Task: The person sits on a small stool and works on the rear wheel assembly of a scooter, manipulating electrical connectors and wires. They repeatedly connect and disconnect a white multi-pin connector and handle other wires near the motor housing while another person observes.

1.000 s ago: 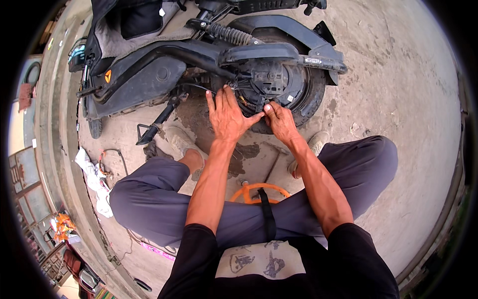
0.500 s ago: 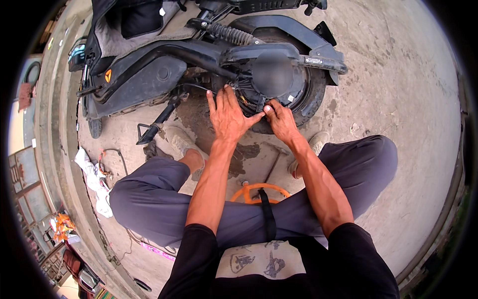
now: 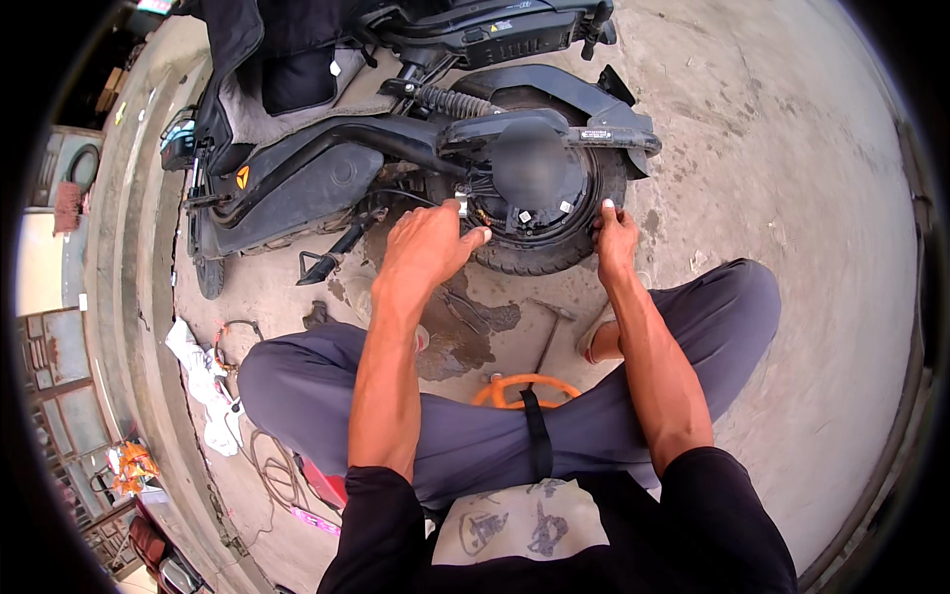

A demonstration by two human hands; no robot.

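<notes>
A dark electric scooter lies on its side, its rear wheel toward me. My left hand (image 3: 424, 247) is by the wheel's left side, thumb stretched apart from the bent fingers. Its fingertips meet a small shiny metal piece (image 3: 462, 204) beside the hub wires; whether they grip it is unclear. At the lower right rim of the black tyre (image 3: 539, 259), my right hand (image 3: 616, 240) has its fingers curled against the rubber, thumb pointing up. Between the hands is the hub cover (image 3: 544, 211) with small white labels; its middle is blurred.
The scooter's kickstand (image 3: 332, 252) juts out left of the wheel. Pliers (image 3: 465, 312) and a hammer (image 3: 549, 332) lie on the concrete before me. An orange ring-shaped frame (image 3: 515, 388) is between my legs. White cloth (image 3: 208, 386) and a coiled cable (image 3: 282, 475) lie at left.
My hands, close together at the hub's lower edge before, have separated. The right moved right to the tyre's rim; the left drew back and its fingers bent. The view shifted slightly.
</notes>
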